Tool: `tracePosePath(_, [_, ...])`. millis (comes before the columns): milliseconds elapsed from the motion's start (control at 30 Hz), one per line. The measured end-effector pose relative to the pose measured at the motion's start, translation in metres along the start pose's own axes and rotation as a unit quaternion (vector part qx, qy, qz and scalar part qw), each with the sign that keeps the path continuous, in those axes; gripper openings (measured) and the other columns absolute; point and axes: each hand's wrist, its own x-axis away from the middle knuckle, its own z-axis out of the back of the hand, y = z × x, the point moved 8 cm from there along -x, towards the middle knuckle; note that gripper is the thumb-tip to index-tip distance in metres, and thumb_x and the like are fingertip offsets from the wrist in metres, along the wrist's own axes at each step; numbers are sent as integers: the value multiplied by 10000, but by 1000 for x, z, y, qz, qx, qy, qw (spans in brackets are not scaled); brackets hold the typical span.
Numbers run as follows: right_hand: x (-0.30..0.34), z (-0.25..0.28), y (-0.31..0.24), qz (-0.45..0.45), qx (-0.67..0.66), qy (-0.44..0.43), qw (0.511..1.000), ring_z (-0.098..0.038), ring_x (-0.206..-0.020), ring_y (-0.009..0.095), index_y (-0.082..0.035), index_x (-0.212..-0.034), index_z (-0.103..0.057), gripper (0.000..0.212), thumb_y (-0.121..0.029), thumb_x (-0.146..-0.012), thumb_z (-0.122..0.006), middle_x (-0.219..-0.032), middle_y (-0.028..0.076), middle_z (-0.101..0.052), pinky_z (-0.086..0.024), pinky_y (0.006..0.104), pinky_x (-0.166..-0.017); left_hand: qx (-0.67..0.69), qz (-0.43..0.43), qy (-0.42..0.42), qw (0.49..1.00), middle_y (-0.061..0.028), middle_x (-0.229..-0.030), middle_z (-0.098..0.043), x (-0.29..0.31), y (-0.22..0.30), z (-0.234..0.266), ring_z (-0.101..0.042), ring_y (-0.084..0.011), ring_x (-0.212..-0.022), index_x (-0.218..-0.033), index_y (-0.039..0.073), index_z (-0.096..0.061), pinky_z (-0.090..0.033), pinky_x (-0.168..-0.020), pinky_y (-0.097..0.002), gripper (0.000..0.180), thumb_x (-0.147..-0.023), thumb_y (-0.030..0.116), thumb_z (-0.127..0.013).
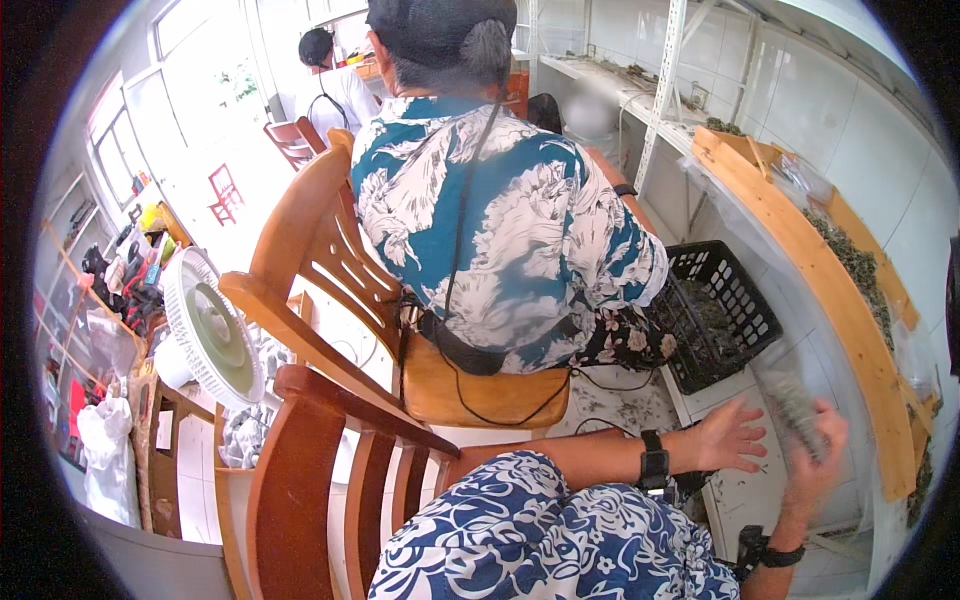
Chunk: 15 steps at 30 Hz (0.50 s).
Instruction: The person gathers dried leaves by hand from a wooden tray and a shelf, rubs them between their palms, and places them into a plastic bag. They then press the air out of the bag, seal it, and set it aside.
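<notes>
My left hand [730, 437] reaches out over the floor with its fingers spread and nothing in it. Close by on its right, my right hand [820, 455], smeared by motion, grips a grey-green bundle [795, 405] that looks like dried plant stuff; the blur hides its exact kind. Beyond both hands stands a black plastic crate [725, 325] with slotted walls, holding dark grey-green plant material. Along the right side, a wooden-edged tray [800, 260] carries more dried greenish plant matter [855, 270] behind its front board.
A person in a teal floral shirt [500, 230] sits right ahead on a wooden chair [480, 390]. An empty-seeming brown chair back [320, 480] and a white fan [215, 330] are on the left. Farther off sits another person [335, 95]. A metal shelf post [662, 90] rises behind the crate.
</notes>
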Motion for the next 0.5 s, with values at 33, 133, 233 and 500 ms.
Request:
tracePosePath(33, [10,-9,-7,0,1,2,1000,-527,-1075,328,-50,-983,-518,303,-67,-720,-668,-1071,135,-545,-393,473,-963,9,1,-110,994,-154,-1415,-381,0,-1,-18,-418,-373,-1247,-1416,103,-324,-349,-1011,-563,673,-930,561,-401])
tracePosePath(133, [43,-42,-42,111,37,-105,988,-480,-1177,358,-52,-983,-502,277,-27,-739,-631,-1126,135,-533,-352,452,-1014,239,-24,-223,945,-151,-1304,-505,-3,7,-26,-498,-374,-1161,-1375,86,-387,-439,-940,-529,688,-906,589,-423])
tracePosePath(233, [54,-52,-33,33,70,-215,974,-429,-1242,404,-71,-1009,-528,418,-262,-714,-755,-1190,147,-540,-329,493,-1040,166,-31,-199,965,-163,-1271,-528,5,17,-25,-527,-375,-1122,-1361,71,-405,-462,-916,-512,691,-907,592,-411])
tracePosePath(500, [-18,0,-14,-33,172,-58,983,-301,-1335,376,-33,-1338,-454,771,-526,-764,-602,-1402,189,-397,-218,469,-1104,-40,-59,-85,994,-224,-1173,-576,6,45,-43,-607,-373,-1005,-1312,0,-444,-511,-859,-487,724,-912,595,-343])
